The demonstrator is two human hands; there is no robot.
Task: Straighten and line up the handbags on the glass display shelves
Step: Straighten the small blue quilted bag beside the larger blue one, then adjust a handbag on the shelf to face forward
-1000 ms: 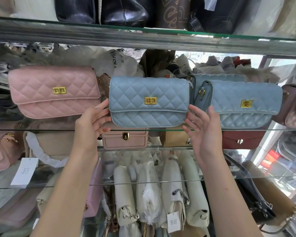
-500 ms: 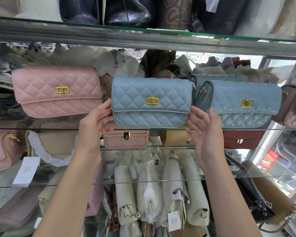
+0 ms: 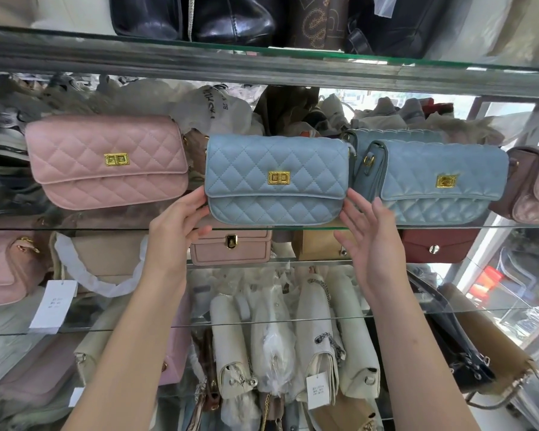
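Blue quilted handbag (image 3: 276, 178) upright on the glass shelf (image 3: 91, 228). Against its lower ends, left hand (image 3: 175, 227) and right hand (image 3: 371, 234), fingers loosely straight, gripping nothing. Left of it, pink quilted handbag (image 3: 106, 160).

The pink bag (image 3: 84, 144), middle blue bag (image 3: 246, 160) and right blue bag (image 3: 417, 169) are diamond-quilted, clasps (image 3: 278, 177) gold.
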